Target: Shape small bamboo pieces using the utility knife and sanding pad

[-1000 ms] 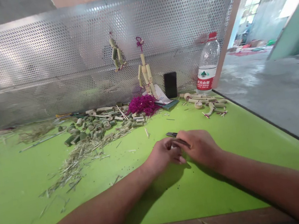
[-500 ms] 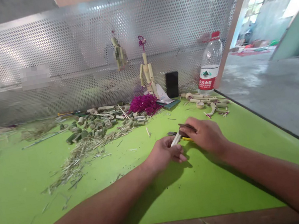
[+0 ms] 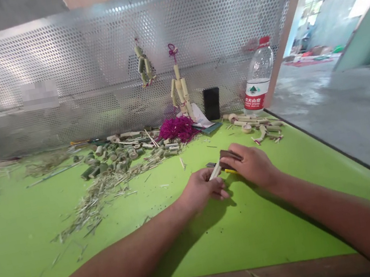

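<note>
Worktop: bright green top, with a brown front edge closest to the camera.
Left hand: the left hand has a pale stick pinched between thumb and fingers, other fingers loosely curled.
Stick: tilted up and to the right, above the worktop, right between the two hands.
Right hand: the right hand is gripping a brown strip, its end right by the stick's top. Honestly can't tell if they're touching.
Cutter: what looks like a cutter, grey at one end and yellow at the other, mostly hidden behind the stick and fingers.
Shavings: messy trail of thin shavings off to the left.
Tube pieces: a heap of short tube pieces behind those.
String: bright purple tangle of string beside the heap.
Phone: black phone propped upright against the mesh panel.
Bottle: red-capped bottle near the right edge.
Figures: one jointed figure upright behind the string, a greener figure hanging on the panel.
</note>
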The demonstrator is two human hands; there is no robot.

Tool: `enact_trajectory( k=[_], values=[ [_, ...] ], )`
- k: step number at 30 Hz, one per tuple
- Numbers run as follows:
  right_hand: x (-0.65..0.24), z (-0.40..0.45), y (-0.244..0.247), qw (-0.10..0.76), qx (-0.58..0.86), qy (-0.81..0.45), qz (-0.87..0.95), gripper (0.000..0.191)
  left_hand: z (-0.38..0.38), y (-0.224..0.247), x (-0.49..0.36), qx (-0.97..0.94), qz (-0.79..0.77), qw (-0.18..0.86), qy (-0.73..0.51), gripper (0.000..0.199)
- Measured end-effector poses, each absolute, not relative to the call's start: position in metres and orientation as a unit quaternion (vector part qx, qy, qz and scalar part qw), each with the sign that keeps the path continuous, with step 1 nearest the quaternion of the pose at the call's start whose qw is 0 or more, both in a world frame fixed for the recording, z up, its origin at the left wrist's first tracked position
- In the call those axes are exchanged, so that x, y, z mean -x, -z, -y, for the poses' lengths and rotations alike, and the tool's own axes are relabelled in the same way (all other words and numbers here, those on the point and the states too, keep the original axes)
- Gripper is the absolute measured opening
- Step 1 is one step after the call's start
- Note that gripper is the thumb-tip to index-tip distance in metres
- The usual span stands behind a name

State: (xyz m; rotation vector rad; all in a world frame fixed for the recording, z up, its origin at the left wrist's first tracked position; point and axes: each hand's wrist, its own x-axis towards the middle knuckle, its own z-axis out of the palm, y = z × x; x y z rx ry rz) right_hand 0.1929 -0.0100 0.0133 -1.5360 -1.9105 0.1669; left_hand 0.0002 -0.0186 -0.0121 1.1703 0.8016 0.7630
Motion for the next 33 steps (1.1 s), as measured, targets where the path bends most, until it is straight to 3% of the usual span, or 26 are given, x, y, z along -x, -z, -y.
enact_trajectory(
  k=[3,7,9,12,17,23,29,33],
  values=[
    [-0.209,-0.007,-0.016,0.443,0.606,-0.121,0.65,0.027,0.018,0.014,0.002,-0.539,-0.354,0.684,-0.342,0.017],
    [-0.218,-0.014,-0.019,0.591,0.486,-0.382,0.518,0.037,0.017,0.016,0.004,-0.555,-0.351,0.667,-0.353,0.031],
    [-0.218,-0.006,-0.022,0.569,0.412,-0.513,0.493,0.04,0.017,0.015,0.004,-0.553,-0.353,0.66,-0.366,0.038],
    [-0.221,0.008,-0.026,0.465,0.345,-0.623,0.526,0.043,0.018,0.011,0.004,-0.555,-0.36,0.65,-0.375,0.035],
    [-0.231,0.016,-0.025,0.417,0.324,-0.613,0.588,0.069,0.019,0.011,0.003,-0.579,-0.373,0.628,-0.361,0.032],
    [-0.234,0.01,-0.006,0.404,0.343,-0.608,0.591,0.08,0.02,0.009,0.0,-0.591,-0.386,0.618,-0.347,0.029],
    [-0.234,0.015,-0.007,0.405,0.341,-0.619,0.581,0.08,0.021,0.005,-0.001,-0.598,-0.379,0.619,-0.34,0.028],
    [-0.232,0.02,-0.024,0.413,0.309,-0.643,0.566,0.057,0.02,0.008,0.0,-0.61,-0.37,0.616,-0.335,0.035]
  ],
)
